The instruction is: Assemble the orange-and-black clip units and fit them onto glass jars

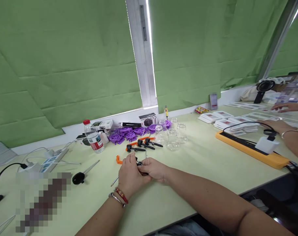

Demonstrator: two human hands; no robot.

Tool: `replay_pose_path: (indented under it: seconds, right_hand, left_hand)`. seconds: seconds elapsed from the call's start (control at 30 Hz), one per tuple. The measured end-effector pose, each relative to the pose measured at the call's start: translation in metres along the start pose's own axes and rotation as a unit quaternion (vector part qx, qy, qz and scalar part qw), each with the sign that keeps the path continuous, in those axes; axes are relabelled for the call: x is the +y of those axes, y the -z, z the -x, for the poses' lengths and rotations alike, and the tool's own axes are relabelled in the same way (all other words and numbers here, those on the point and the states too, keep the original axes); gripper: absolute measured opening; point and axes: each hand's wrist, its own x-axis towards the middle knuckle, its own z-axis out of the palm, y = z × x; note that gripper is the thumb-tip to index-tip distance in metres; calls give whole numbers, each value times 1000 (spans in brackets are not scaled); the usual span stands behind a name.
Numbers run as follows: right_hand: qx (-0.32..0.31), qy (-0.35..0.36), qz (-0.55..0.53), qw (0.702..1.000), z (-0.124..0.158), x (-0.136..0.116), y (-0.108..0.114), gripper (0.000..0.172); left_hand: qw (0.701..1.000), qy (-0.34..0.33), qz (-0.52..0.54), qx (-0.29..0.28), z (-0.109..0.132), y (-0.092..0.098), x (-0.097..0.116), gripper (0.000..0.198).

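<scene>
My left hand (pixel 130 173) and my right hand (pixel 155 168) meet over the near middle of the table, both closed around a small black part (pixel 139 163) that my fingers mostly cover. From under my left hand sticks out a thin metal rod (pixel 114 181); I cannot tell whether it joins the black part. An orange hooked piece (pixel 119 160) shows just beyond my left fingers. Farther off lie three black pieces with rods (pixel 145 144), beside orange strips (pixel 149 138). Behind them are several purple openwork plastic parts (pixel 125 133) and several transparent jars (pixel 172 141).
To the left are a water bottle (pixel 95 139), a black-handled screwdriver (pixel 79 177) and a power strip (pixel 54 160) with cables. On the right, an orange power strip (pixel 252 150) lies near stacked white cards (pixel 229 125). Another person's hands (pixel 278 126) are at far right.
</scene>
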Motion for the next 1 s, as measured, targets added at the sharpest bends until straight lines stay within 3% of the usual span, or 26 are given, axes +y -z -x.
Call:
replay_pose_path:
  seconds: [0.13,0.2,0.27,0.33,0.4,0.47,0.57,0.67,0.8,1.0]
  right_hand:
    - [-40,19,31,999,-3,-6,2,43]
    - [-31,34,74,996,-7,-13,11,43]
    - [71,68,138,985,-12,-19,27,33]
    - [187,100,234,949,-17,-21,47,21]
    - [204,105,351,908,-23,-20,63,13]
    - [184,120,431,875,-27,-15,71,15]
    - [150,134,510,837,-34,-7,71,18]
    - [144,124,564,804,-39,-5,64,16]
    - [156,105,595,782,-43,-5,60,13]
    - [165,104,600,776,-45,-4,58,12]
  left_hand:
    - [1000,-12,6,-2,-5,7,-7,81]
    - [1000,-4,14,5,-9,13,-13,82]
    - [999,26,31,6,-13,20,-21,84]
    - [995,68,77,-2,-16,28,-30,83]
    - [977,102,185,-31,-18,35,-36,75]
    - [923,128,351,-97,-18,41,-40,64]
    - [781,149,573,-196,-16,45,-40,57]
    - [680,175,663,-259,-15,45,-38,60]
    - [623,207,680,-327,-17,41,-37,67]
    - [589,239,678,-369,-18,37,-33,69]
